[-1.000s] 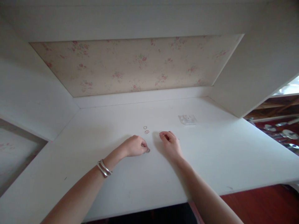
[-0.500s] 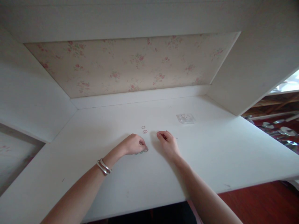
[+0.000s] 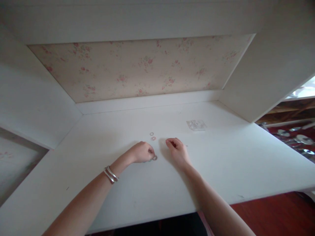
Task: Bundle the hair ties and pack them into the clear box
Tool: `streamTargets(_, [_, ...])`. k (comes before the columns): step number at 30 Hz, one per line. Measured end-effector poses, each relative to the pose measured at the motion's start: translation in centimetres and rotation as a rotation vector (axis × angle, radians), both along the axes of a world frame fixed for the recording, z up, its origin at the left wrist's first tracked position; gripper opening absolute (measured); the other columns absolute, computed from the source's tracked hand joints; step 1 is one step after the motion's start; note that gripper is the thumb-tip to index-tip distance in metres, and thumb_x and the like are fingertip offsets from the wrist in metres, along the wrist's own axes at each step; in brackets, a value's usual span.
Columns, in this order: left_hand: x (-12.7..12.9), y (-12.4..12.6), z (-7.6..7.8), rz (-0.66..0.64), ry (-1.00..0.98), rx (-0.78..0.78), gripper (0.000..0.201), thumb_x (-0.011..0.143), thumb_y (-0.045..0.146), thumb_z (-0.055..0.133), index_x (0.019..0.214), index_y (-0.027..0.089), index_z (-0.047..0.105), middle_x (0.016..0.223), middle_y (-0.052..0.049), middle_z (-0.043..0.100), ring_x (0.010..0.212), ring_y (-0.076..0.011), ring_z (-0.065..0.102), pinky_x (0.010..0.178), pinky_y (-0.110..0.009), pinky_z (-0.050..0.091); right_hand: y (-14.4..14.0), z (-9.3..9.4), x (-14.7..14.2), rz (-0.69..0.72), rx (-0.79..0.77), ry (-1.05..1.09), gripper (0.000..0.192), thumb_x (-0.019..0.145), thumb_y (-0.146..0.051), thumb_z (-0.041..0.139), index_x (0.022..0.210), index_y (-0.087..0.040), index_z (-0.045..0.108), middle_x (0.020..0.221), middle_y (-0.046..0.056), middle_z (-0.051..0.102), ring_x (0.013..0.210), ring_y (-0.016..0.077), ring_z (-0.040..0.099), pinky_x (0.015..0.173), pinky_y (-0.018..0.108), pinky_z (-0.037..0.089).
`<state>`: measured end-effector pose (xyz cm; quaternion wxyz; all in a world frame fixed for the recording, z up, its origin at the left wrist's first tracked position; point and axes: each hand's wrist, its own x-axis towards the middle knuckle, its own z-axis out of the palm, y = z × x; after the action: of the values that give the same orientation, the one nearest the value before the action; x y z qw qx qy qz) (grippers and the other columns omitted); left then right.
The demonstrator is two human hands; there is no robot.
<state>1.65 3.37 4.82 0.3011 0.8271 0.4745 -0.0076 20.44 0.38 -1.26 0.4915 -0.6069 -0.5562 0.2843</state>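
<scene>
Basically, left hand [image 3: 142, 152] has its grip pinched on a small ring [image 3: 155, 158] lying flat on the counter [image 3: 236, 157]. The ring looks tiny, light, stiff and likely slippery; best taken by its rim. Right hand [image 3: 178, 151] rests curled just right of that ring; whether it pinches anything, cannot tell. Two loose rings [image 3: 153, 136] lie just beyond it, clear packet [image 3: 196, 125] further right; nothing blocks.

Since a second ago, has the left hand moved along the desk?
No. The left hand stays beside the small ring, just below the two loose rings; the slight shifts look like camera motion.
</scene>
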Motion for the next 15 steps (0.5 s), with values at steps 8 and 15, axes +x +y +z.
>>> streamTargets(8, [0.12, 0.2, -0.28, 0.05, 0.042, 0.0, 0.024, 0.069, 0.034, 0.056, 0.077, 0.022, 0.075, 0.064, -0.001, 0.07, 0.054, -0.0128, 0.057, 0.05, -0.021, 0.037, 0.01, 0.11, 0.03, 0.002, -0.007, -0.001, 0.026, 0.082, -0.039, 0.049, 0.079, -0.021, 0.067, 0.076, 0.001, 0.06, 0.066, 0.014, 0.052, 0.063, 0.026, 0.038])
streamTargets(15, [0.17, 0.1, -0.18, 0.064, 0.038, 0.026, 0.023, 0.069, 0.035, 0.057, 0.074, 0.021, 0.073, 0.064, -0.001, 0.069, 0.054, -0.0119, 0.057, 0.049, -0.02, 0.036, 0.02, -0.05, 0.06, 0.003, -0.003, 0.01, 0.024, 0.082, -0.038, 0.049, 0.079, -0.022, 0.067, 0.077, 0.001, 0.061, 0.067, 0.014, 0.053, 0.063, 0.026, 0.039])
